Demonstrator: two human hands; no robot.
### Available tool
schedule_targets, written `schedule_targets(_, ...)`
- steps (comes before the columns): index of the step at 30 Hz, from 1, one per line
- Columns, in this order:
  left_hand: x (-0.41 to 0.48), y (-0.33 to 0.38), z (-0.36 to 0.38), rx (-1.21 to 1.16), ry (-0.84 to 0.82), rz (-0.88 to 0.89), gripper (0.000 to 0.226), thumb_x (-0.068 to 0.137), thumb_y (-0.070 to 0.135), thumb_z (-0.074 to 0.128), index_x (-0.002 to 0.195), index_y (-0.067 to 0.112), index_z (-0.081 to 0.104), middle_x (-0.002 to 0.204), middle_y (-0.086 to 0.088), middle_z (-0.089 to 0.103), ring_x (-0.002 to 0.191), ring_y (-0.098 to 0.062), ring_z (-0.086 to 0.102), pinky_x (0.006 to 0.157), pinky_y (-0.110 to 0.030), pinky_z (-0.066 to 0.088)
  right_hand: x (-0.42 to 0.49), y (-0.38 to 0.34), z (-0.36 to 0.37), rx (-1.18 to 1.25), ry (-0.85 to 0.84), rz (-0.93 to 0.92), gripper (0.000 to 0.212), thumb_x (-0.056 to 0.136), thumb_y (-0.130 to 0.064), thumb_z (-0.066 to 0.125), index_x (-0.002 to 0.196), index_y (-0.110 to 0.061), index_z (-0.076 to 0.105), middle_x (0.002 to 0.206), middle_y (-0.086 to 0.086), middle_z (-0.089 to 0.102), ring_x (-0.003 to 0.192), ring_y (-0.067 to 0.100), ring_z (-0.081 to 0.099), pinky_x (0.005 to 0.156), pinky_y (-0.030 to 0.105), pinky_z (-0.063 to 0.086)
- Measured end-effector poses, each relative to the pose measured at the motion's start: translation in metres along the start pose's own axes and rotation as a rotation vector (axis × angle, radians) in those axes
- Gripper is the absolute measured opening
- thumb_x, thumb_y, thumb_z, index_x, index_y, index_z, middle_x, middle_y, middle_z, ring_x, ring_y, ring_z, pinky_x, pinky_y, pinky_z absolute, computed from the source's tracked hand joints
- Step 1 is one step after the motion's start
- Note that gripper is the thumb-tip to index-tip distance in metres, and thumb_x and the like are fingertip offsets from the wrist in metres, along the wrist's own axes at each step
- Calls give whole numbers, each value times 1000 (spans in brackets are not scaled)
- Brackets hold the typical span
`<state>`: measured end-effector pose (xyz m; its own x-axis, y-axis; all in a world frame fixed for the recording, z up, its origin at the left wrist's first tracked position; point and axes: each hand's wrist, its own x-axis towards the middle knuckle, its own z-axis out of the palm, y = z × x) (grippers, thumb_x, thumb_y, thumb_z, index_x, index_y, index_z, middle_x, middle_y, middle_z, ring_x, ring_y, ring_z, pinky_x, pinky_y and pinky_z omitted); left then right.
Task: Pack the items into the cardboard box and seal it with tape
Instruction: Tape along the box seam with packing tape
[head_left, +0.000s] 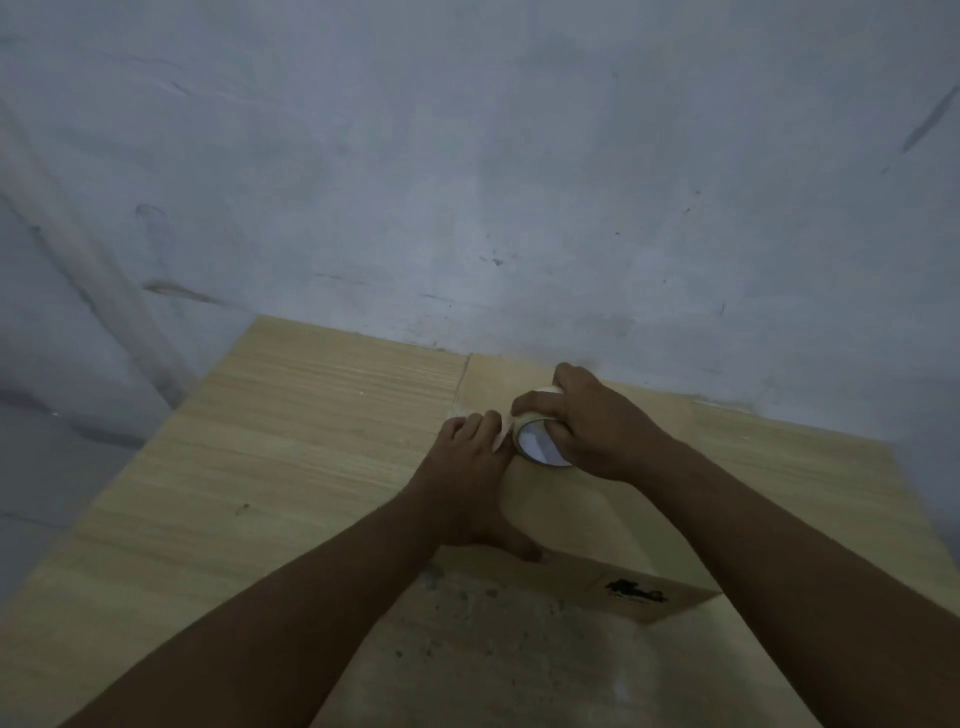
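A closed cardboard box (587, 519) lies on the wooden table, its top flaps shut and a black print on its near side. My right hand (592, 426) grips a roll of pale tape (537, 441) standing on the box top near the far left corner. My left hand (467, 478) lies flat on the box top just left of the roll, fingers straight and pressing down the loose tape end, thumb at the near edge. The packed items are hidden inside the box.
The light wooden table (270, 457) stretches to the left of the box. A grey-white wall (467, 182) rises directly behind the table and box. The table's left edge drops away to a dim floor.
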<state>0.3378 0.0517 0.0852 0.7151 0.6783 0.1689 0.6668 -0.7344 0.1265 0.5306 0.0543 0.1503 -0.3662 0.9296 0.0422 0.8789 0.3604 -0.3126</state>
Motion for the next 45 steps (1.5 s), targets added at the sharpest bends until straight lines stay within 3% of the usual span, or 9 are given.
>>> schedule_targets(14,-5,4,-8,59,-55,-18,122,51,100,39,133,10,51,115,-7,55,103,-24,45,99,-37,40,8,0,-2,-58,-97,2,45,91,-18,35,128,-28,58,92,8,35,91,31,45,69,33,30)
schedule_targets(18,-3,3,-9,79,-91,-15,127,50,99,42,140,8,43,126,-8,52,112,-26,45,105,-40,35,3,4,-4,-52,-111,15,42,94,-15,36,127,-28,58,109,22,48,104,40,46,79,42,42)
schedule_targets(20,-2,3,-9,79,-124,-27,130,51,99,42,144,8,37,130,-8,48,116,-26,42,108,-41,31,-2,6,-5,-38,-88,12,44,91,-19,31,125,-28,60,104,21,48,96,37,47,74,40,42)
schedule_targets(23,0,4,-7,69,-121,-48,130,49,101,39,142,9,38,129,-6,47,114,-25,42,106,-42,31,-4,6,-4,-34,-45,0,50,87,-23,27,122,-28,62,88,11,40,79,22,36,63,31,28)
schedule_targets(27,7,7,-3,86,-135,-40,131,46,102,33,137,9,43,125,-10,49,111,-30,44,102,-50,35,-5,8,0,20,-4,5,47,89,-23,28,122,-27,62,85,6,34,75,19,30,63,30,23)
schedule_targets(30,15,9,-8,101,-186,-26,136,43,100,36,147,13,29,137,-12,40,123,-33,37,108,-57,26,-4,8,5,63,27,22,44,90,-22,33,122,-25,63,86,5,32,74,19,29,65,30,25)
schedule_targets(36,3,7,-1,64,-136,-60,134,47,101,40,148,13,33,139,-16,41,126,-34,35,108,-55,26,-3,6,10,51,55,36,37,94,-12,44,122,-25,63,90,4,31,81,18,28,68,36,31)
schedule_targets(41,2,8,0,-95,-134,-32,129,54,94,53,153,18,21,157,-7,24,144,-25,19,120,-49,6,-12,-1,9,105,65,65,48,89,-34,31,127,-24,60,94,5,31,81,20,30,72,35,34)
schedule_targets(45,5,10,-6,-166,-204,-22,130,58,84,65,155,19,9,162,-6,13,148,-23,14,122,-43,8,-24,-3,13,195,110,139,57,88,-42,22,132,-27,54,99,6,33,82,25,38,74,37,40)
